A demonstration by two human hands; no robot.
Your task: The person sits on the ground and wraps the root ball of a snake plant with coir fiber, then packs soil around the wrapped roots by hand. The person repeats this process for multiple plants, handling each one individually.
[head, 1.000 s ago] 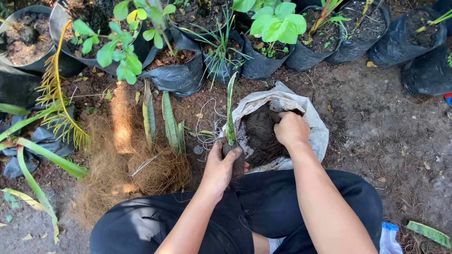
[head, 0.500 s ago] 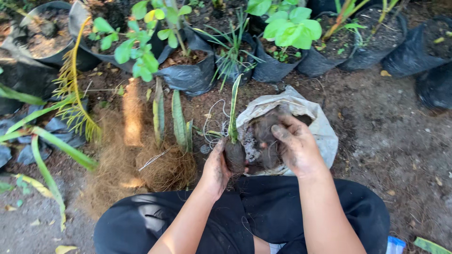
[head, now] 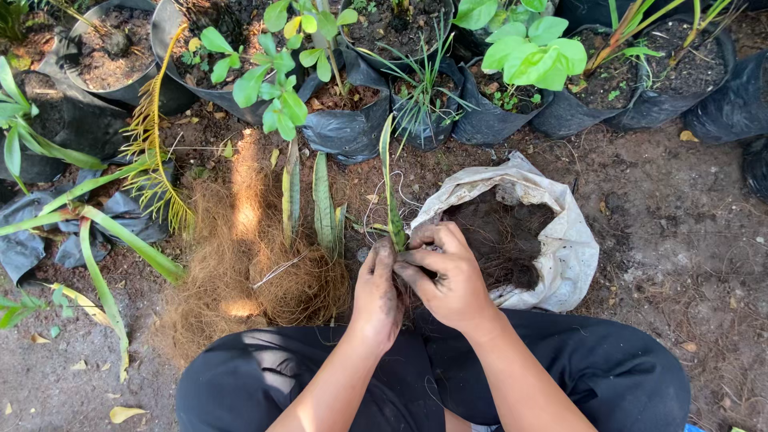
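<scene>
left hand point(head: 378, 292) and right hand point(head: 448, 276) pressed together, cupping the base of a narrow-leaf cutting point(head: 390, 188). white soil sack point(head: 572, 248) sits open just right of the right hand. coir pile point(head: 240, 272) left of the left hand.

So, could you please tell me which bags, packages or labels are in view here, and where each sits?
White sack: right of both hands, crumpled, open, dark soil inside.
Black grow bags: row along the top, soft, holding soil and green plants.
Flattened black bag: left edge, crumpled.
No labels, signs or screens in view.
</scene>
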